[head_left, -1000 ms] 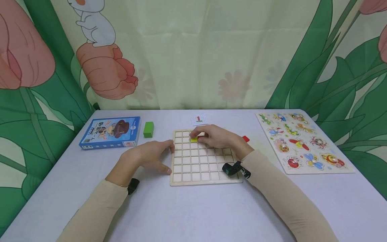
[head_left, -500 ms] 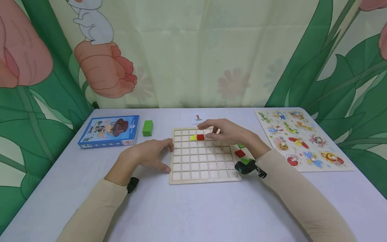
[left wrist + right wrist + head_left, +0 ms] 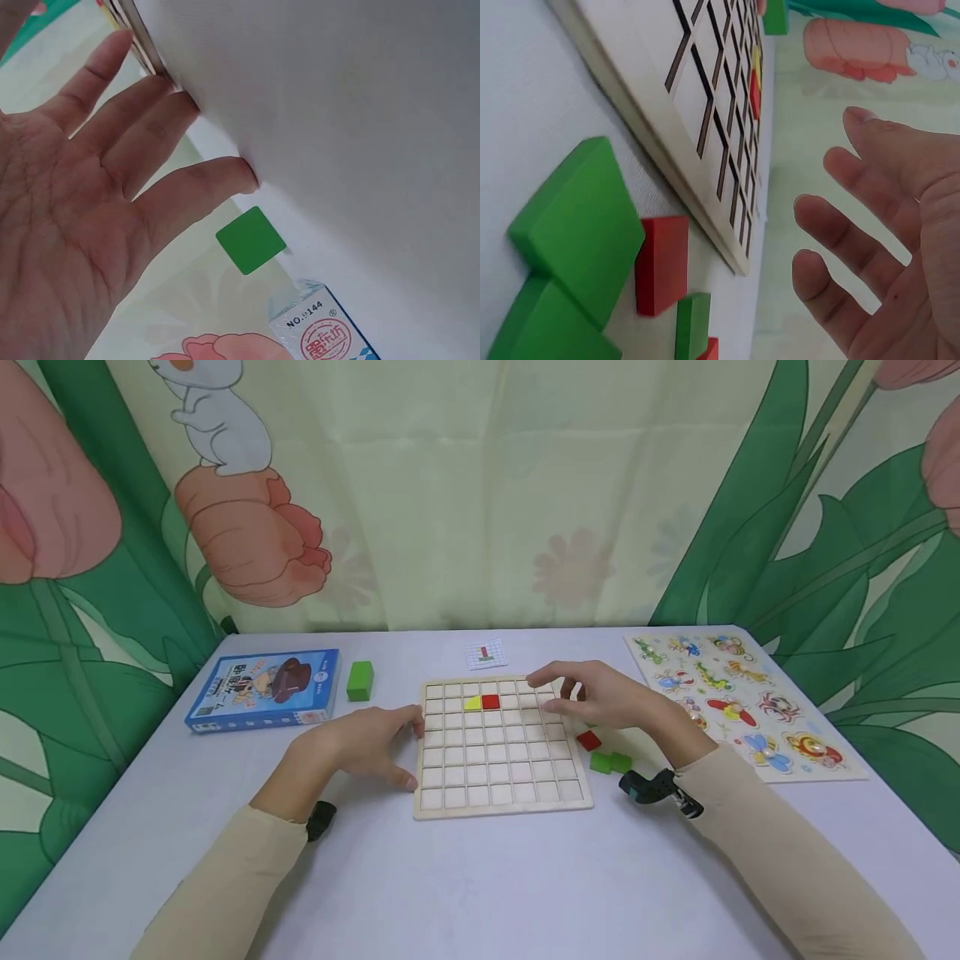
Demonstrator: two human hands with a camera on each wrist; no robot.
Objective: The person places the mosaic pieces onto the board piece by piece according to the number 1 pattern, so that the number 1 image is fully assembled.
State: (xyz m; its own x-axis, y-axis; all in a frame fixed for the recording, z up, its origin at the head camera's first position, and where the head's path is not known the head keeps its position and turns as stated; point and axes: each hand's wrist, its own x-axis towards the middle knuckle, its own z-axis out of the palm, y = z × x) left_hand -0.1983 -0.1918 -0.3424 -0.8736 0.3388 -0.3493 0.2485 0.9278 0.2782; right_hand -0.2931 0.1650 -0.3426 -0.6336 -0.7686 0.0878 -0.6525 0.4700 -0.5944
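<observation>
From my end I'm seeing the right hand [image 3: 600,693] drawing back rightward, uncovering the red tile [image 3: 491,702], which is now lying in the wooden grid board [image 3: 478,774], just beside the yellow piece [image 3: 472,703]; I'm judging that placement done. The right hand is hanging over the board's right edge, thumb and fingers loosely parted, gripping nothing. The left hand [image 3: 360,739] is touching the left edge with spread fingers, probably steadying the board, and isn't grasping anything. I'm finding the yellow piece too small to tell its outline.

Near the right edge, a loose red tile [image 3: 588,741] and two green tiles [image 3: 600,762] are lying on the white table [image 3: 480,885]; the right hand is largely hiding a farther green tile [image 3: 694,326] from the head view. Beyond the board, a pattern card [image 3: 486,654] is lying flat. A green block [image 3: 360,682] and a blue game box [image 3: 262,689] are sitting leftward; the right forearm [image 3: 787,868] is partly crossing a bug-themed puzzle board [image 3: 750,710].
</observation>
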